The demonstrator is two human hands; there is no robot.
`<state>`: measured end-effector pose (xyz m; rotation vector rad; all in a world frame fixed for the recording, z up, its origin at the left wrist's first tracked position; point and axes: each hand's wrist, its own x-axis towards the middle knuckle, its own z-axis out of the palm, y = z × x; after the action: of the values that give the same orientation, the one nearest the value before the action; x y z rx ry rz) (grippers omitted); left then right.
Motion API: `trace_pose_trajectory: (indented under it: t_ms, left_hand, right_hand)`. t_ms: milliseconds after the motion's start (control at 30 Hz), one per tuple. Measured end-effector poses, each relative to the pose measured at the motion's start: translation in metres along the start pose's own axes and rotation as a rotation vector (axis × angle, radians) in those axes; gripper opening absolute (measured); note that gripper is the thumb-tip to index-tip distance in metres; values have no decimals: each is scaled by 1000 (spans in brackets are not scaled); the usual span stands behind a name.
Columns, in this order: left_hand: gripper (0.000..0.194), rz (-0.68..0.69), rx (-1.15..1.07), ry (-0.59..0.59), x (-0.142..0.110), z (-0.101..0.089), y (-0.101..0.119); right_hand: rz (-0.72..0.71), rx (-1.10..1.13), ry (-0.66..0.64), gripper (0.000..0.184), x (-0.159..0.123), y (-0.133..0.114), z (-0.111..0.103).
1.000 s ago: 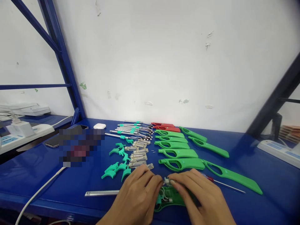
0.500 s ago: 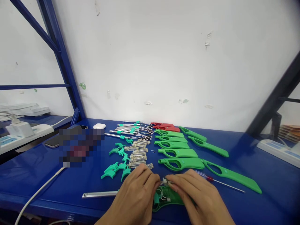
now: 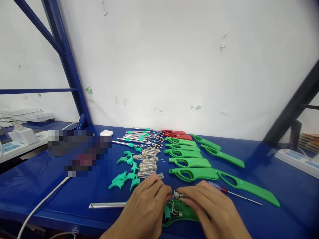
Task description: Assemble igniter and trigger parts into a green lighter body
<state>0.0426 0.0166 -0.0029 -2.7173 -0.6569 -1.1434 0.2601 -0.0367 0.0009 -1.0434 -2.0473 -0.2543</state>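
Note:
My left hand and my right hand meet near the table's front edge, fingertips pinched on a small clear-and-metal part. Beneath them lies an open green lighter shell with white wires inside. A silver metal tube sticks out to the left from under my left hand. Both hands have closed fingers on the small part.
On the blue table lie rows of green lighter shells, two red shells, teal triggers, clear small cartridges, metal tubes, a red-handled screwdriver, a white cable and power strips.
Almost nothing: my hands stay pinched on the small part over the shell, and the view shifts slightly.

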Motion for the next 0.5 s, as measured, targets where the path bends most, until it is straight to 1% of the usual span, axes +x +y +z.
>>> trace_pose_trajectory:
  t_ms: [233,267,367,467,500]
  left_hand:
    - [26,20,29,-27,0,-4,2]
    - [24,13,36,-32,0,-5,3]
    - [8,-57,35,-52,-4,-6,6]
    - [33,-97,10,-85,-8,-3,6]
    - [36,-95,3,-89,-9,-2,5]
  right_hand:
    - [99,-51,-111,19,-7,5,1]
    - [109,-61,-122,19,-7,6,1]
    - [119,-89,-148,21,-9,9,3]
    - [146,-89,-185,22,-11,11,5]
    - [160,-83,-199,23,-11,12,5]
